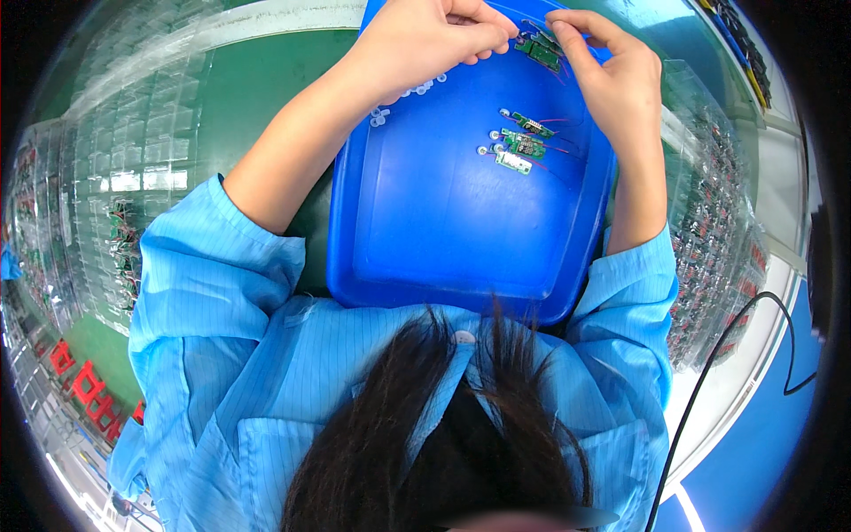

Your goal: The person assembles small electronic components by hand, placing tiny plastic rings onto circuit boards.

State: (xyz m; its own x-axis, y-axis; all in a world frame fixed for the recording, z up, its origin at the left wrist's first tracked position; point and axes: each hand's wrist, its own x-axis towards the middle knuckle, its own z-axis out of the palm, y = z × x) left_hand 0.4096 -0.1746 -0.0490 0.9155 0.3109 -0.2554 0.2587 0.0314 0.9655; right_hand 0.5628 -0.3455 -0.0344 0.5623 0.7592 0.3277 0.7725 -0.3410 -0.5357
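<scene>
Both of my hands are at the far end of a blue plastic tray point(452, 257). My left hand point(425, 44) is closed in a pinch; whatever its fingertips hold is too small to make out. My right hand point(616, 80) pinches with thumb and forefinger at the edge of a small green circuit board point(539, 53), between the two hands. Other board edges overlap there and are hard to separate. Nearer to me, 3 more circuit boards point(523, 144) lie in a short column, with thin red wires and small round pale ends.
Small white round pieces point(379, 117) lie along the tray's left side, partly under my left forearm. Clear plastic trays point(146, 151) stand on the green surface at left. More trays packed with wired parts point(718, 230) are stacked at right. A black cable point(709, 363) curves at lower right.
</scene>
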